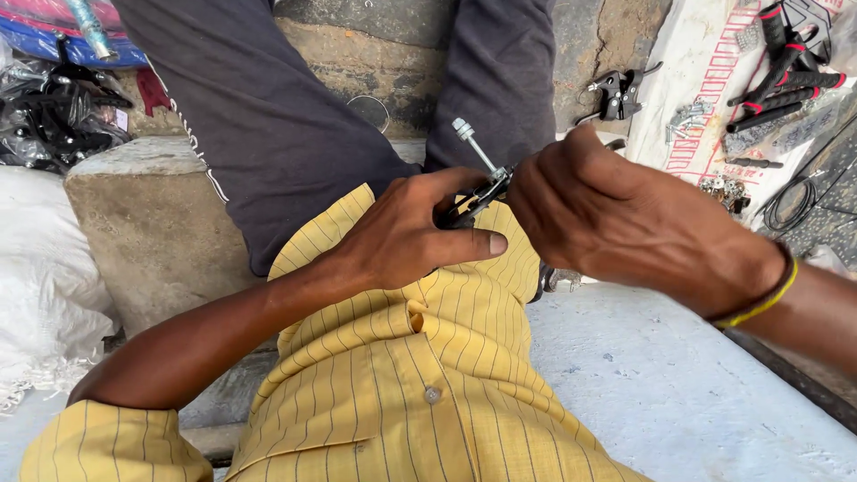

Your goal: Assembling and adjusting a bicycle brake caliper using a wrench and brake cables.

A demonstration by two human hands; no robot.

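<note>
Both hands meet over my lap on a small black brake lever part (478, 198) with a silver threaded adjuster bolt (472, 143) sticking up and to the left. My left hand (406, 236) grips the black body from below, thumb stretched along it. My right hand (607, 210) closes on the same part from the right; its fingertips are hidden behind the knuckles. A yellow band sits on my right wrist (759, 303). I wear a yellow striped shirt (420, 375) and dark trousers (286, 125).
Another black brake lever (618, 94) lies on the ground ahead. A white printed sack (714, 80) at the right carries small metal screws (687, 118), red-and-black levers (786, 71) and a coiled cable (790, 203). A concrete block (152, 214) and black plastic bags (54, 112) are at the left.
</note>
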